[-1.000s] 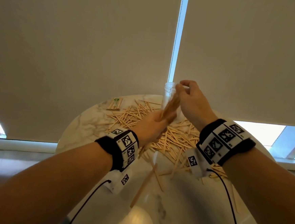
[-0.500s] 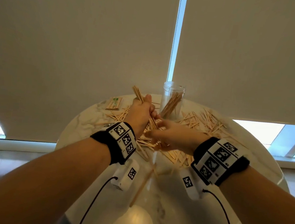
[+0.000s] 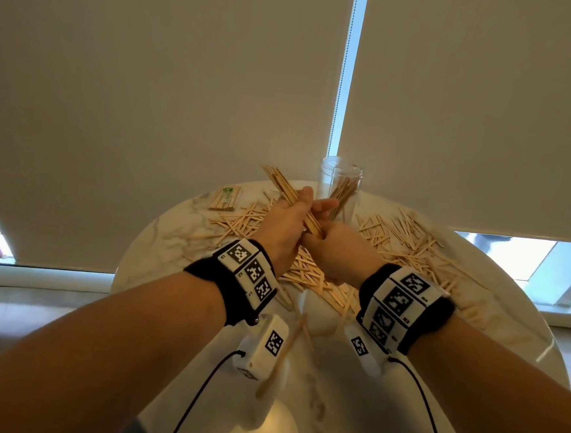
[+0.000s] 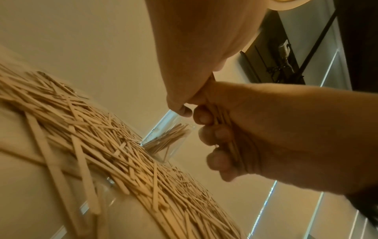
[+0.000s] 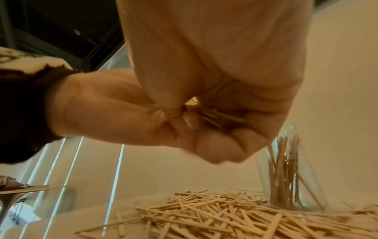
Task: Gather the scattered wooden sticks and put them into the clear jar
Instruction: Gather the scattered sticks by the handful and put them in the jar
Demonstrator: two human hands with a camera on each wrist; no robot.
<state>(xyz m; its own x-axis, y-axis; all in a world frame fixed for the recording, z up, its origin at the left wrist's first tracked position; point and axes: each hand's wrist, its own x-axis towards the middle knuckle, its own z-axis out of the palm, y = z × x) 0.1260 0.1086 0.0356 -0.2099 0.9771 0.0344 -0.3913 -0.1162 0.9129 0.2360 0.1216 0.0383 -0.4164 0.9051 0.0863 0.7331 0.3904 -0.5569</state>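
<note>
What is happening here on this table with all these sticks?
A person is collecting wooden sticks to put them into a clear jar. The left hand grips a bundle of sticks that points up and away, and the right hand holds the lower end of the same bundle. The jar stands upright at the far side of the round table and already holds some sticks. Many loose sticks lie scattered on the table.

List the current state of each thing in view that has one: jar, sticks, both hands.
Clear jar: upright, lidless, partly filled with sticks.
Bundle of sticks: held off the table, tilted.
Loose sticks: scattered on the table.
Left hand: grips the bundle.
Right hand: grips the bundle's lower end.
</note>
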